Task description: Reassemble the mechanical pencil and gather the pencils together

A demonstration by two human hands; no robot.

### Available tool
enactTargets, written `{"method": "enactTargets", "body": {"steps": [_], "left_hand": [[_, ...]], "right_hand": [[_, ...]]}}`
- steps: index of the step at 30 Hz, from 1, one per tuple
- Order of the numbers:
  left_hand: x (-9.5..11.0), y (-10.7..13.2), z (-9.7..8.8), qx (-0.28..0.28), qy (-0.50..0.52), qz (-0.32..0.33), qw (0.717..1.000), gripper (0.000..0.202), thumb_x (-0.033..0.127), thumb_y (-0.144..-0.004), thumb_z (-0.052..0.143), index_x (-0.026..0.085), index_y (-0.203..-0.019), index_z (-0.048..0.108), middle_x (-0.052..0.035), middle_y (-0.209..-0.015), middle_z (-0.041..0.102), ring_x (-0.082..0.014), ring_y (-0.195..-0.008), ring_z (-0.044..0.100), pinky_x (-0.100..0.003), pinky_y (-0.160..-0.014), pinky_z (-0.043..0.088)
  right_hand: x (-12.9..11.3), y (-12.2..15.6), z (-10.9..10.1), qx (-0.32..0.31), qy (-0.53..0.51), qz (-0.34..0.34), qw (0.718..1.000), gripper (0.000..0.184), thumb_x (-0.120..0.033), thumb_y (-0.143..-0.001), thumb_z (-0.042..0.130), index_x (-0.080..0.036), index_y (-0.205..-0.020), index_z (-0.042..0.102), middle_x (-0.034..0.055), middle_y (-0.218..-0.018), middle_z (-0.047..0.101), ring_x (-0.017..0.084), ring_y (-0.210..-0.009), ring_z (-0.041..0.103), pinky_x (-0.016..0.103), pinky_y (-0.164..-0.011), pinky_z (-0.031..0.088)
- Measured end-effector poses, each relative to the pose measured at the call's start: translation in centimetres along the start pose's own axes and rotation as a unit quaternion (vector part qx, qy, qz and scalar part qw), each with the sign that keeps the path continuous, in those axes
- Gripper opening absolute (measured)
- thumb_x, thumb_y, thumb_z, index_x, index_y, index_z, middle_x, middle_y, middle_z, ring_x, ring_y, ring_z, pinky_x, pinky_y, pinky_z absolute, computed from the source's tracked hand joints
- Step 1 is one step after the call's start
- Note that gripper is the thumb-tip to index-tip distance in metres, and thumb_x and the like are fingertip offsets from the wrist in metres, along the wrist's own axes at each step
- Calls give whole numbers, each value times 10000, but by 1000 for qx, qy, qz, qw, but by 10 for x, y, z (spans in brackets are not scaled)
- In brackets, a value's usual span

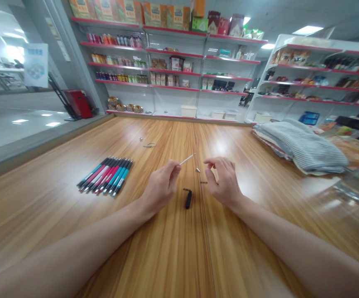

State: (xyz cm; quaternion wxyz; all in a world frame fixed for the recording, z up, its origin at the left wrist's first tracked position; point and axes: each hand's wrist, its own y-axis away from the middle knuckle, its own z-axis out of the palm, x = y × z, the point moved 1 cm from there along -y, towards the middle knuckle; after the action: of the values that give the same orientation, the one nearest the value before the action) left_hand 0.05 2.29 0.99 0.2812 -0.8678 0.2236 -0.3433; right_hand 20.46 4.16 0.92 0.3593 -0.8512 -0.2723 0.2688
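Observation:
My left hand (162, 185) is closed in a pinch on a thin white pen refill (187, 159), which points up and to the right. Just right of it, my right hand (224, 178) hovers with thumb and forefinger pinched together; whatever they hold is too small to name. Between the hands a small silver pen tip (198, 169) and a short dark spring-like piece (203, 182) lie on the wooden table (179, 248). A black pen cap or clip section (188, 198) lies just below the hands.
A row of several red and teal pens (106, 175) lies to the left. Small metal bits (150, 144) sit farther back. Folded striped cloths (303, 147) are stacked at the right. Store shelves (173, 62) with goods stand behind the table.

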Motion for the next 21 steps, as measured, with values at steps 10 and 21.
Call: {"method": "enactTargets", "body": {"steps": [10,21], "left_hand": [[-4,3,3,54,59,-25,996,181,330,-982,334,194,-980,455,37,-671,505,-83,-563,483,-198,-551,358],[-7,-1,7,-26,71,-90,993,226,366,-980,324,199,-914,462,53,-593,450,-83,-494,418,-207,-504,284]], "right_hand": [[2,3,4,-95,11,8,995,174,-103,-792,515,-177,-926,596,49,-826,604,212,-849,531,357,-820,316],[5,4,9,-158,30,9,987,106,-130,-788,568,-186,-868,611,37,-836,618,204,-859,530,347,-815,321]]}}
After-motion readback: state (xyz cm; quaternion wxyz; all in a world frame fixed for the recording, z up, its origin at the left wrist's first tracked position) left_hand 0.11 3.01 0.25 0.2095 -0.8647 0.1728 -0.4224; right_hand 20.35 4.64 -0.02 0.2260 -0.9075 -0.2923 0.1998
